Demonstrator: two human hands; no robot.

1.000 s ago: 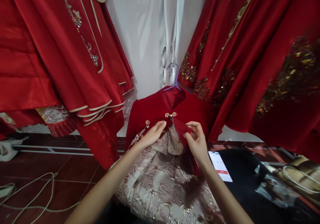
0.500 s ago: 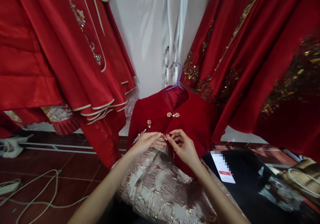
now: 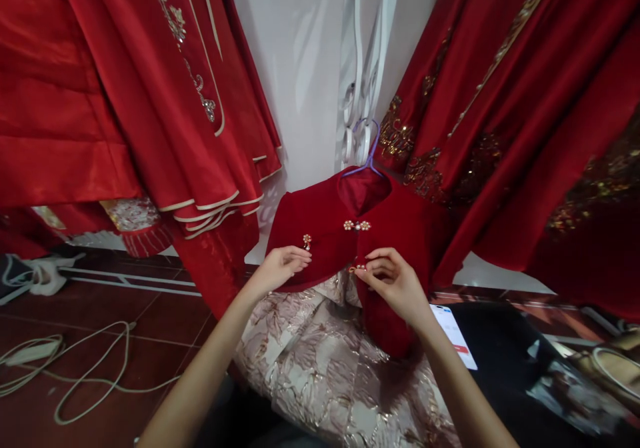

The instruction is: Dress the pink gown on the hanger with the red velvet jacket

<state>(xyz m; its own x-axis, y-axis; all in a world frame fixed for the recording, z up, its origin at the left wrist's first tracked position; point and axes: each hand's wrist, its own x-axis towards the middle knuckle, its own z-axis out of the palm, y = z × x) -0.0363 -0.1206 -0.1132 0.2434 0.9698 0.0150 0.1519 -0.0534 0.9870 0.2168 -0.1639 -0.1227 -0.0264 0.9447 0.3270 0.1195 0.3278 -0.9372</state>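
Note:
A dark red velvet jacket (image 3: 320, 211) hangs on a purple hanger (image 3: 370, 161). Pearl flowers form a fastened frog closure (image 3: 357, 226) below its collar. My right hand (image 3: 395, 285) pinches a lower pearl frog button (image 3: 359, 268) with a small loop, at the jacket's front edge, where the two sides part. On the jacket's left side in view sits a pearl flower brooch (image 3: 307, 240). The fingertips of my left hand (image 3: 280, 269) are closed at its beaded chain, most of which the hand hides. Under the jacket spreads a pale pink and gold brocade skirt (image 3: 310, 361).
Red garments with trim (image 3: 215, 168) hang at left, and red sequinned ones (image 3: 480, 141) at right. White scrolled metalwork (image 3: 353, 68) stands behind. A phone (image 3: 453, 335) lies on a black surface (image 3: 495, 368) beside a clear plastic bag (image 3: 570, 395). A pale cable (image 3: 95, 381) loops across the tiled floor.
My left hand has left the lower button and moved left to the brooch's chain. My right hand keeps the button, and the jacket's lower front has parted. The view has shifted slightly.

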